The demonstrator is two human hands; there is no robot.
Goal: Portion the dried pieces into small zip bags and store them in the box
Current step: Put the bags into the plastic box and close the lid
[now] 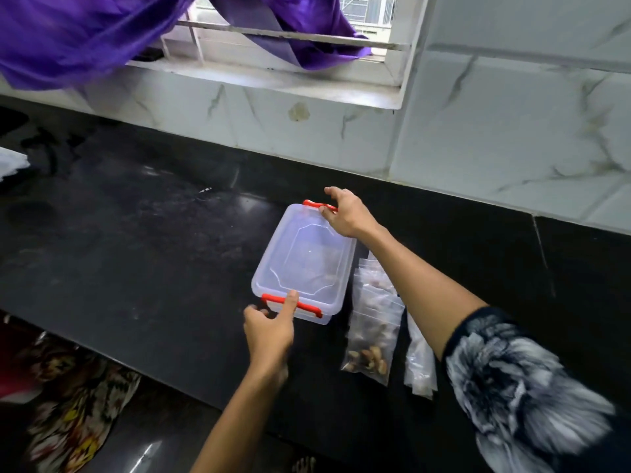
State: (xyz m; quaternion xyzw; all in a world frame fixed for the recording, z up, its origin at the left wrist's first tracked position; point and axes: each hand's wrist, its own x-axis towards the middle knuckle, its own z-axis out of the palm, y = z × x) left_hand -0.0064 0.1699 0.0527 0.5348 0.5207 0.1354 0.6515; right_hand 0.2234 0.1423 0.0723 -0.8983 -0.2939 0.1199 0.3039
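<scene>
A: The box (302,264) sits lidded at frame centre; the left hand (269,331) pinches the near red clasp (290,304), the right hand (345,213) grips the far one (319,205)

B: A stiff clasp could jerk it onto the filled zip bags (372,322) just right, beside the spare ones (420,360)

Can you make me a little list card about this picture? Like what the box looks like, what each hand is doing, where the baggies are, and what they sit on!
box: clear plastic box with lid on, red clips at both ends
left hand: left hand with thumb on the near red clip
right hand: right hand with fingers at the far red clip
baggies: small zip bags holding brown dried pieces, lying right of the box, outside it
surface: black counter
behind: marbled white wall, window with purple cloth
</scene>
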